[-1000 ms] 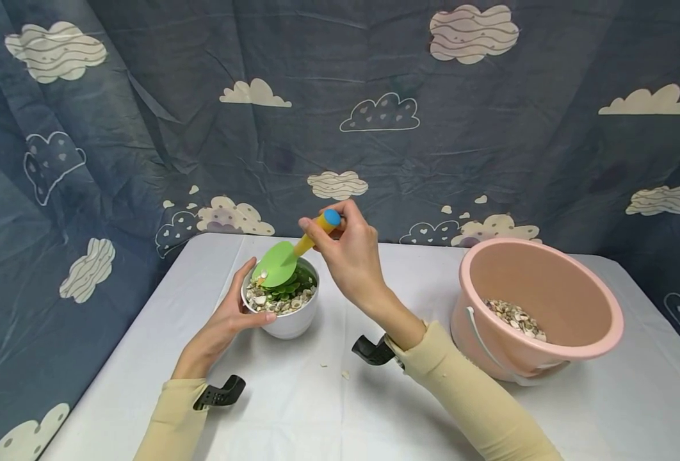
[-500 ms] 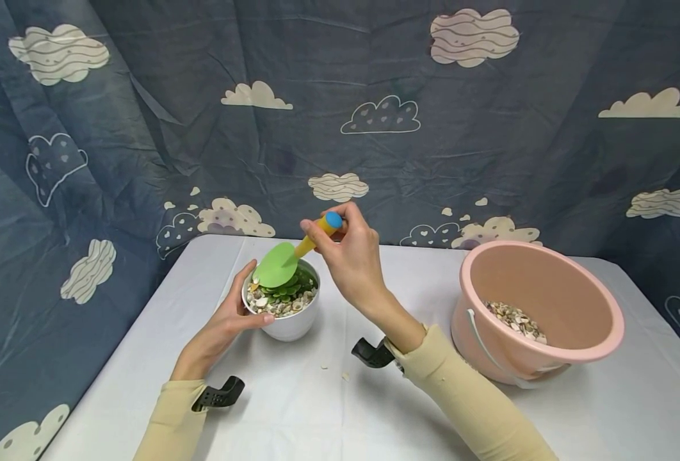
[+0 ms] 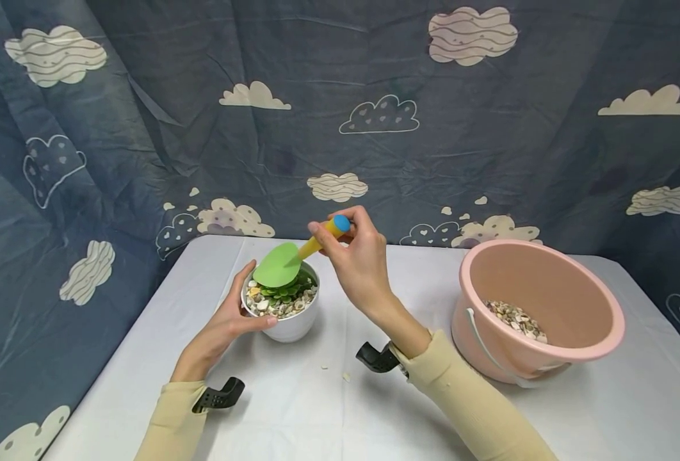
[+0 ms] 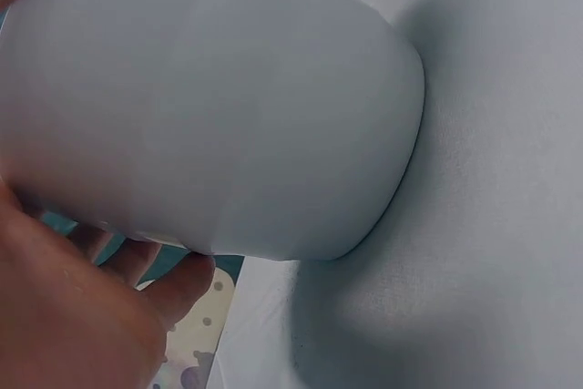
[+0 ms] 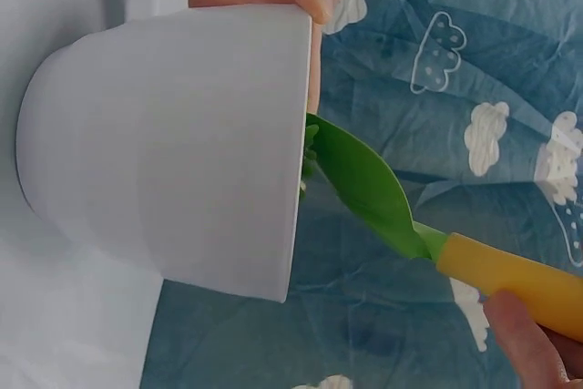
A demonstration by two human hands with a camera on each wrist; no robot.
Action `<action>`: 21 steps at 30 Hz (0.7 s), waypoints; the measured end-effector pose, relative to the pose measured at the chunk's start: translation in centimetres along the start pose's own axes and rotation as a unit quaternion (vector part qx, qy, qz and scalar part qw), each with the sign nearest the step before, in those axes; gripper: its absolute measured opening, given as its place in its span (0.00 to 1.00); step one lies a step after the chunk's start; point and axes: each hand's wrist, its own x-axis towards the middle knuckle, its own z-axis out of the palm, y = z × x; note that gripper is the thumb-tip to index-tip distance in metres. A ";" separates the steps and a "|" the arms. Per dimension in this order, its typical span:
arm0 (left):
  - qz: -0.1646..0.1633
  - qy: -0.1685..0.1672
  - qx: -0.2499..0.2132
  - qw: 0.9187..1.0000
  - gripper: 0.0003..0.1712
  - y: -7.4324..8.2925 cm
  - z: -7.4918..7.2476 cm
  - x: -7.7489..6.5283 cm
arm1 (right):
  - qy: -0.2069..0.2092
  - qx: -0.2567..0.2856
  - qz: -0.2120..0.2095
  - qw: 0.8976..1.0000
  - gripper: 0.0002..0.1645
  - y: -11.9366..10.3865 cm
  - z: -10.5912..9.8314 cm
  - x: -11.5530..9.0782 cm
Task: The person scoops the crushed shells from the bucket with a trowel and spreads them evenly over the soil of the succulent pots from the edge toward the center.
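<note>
A white flower pot [image 3: 290, 328] stands on the table at centre left, holding a green leafy plant [image 3: 285, 291] ringed by small shells or pebbles [image 3: 265, 306]. My left hand [image 3: 225, 326] grips the pot from its left side, thumb at the near rim. In the left wrist view, the fingers [image 4: 180, 287] curve along the pot wall. My right hand [image 3: 358, 259] pinches the yellow handle of a small trowel [image 3: 278, 266]. Its green blade slants over the plant, and in the right wrist view the blade's tip [image 5: 319, 129] is at the pot's mouth, partly hidden by the rim.
A pink bucket [image 3: 461, 333] with a white handle stands on the right, with more shells or pebbles [image 3: 515, 318] inside. A few loose bits [image 3: 346, 377] lie on the white tablecloth [image 3: 294, 416]. A dark cloud-patterned curtain [image 3: 294, 153] hangs behind the table.
My right hand has shifted slightly right, drawing the trowel's handle with it. The blade tip has come away from the shells at the pot's left side. My left hand stays on the pot.
</note>
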 end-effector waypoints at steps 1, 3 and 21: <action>0.000 0.000 -0.001 1.000 0.65 0.0 0.0 0.0 | 0.004 0.008 0.007 1.000 0.23 0.1 -0.1 0.0; -0.001 0.000 -0.002 1.000 0.65 0.0 0.0 0.0 | 0.010 0.029 0.024 0.999 0.22 0.4 -0.5 0.1; -0.002 -0.004 -0.002 1.000 0.64 -0.1 0.0 -0.1 | 0.031 0.196 0.132 0.971 0.22 1.9 -3.8 -0.1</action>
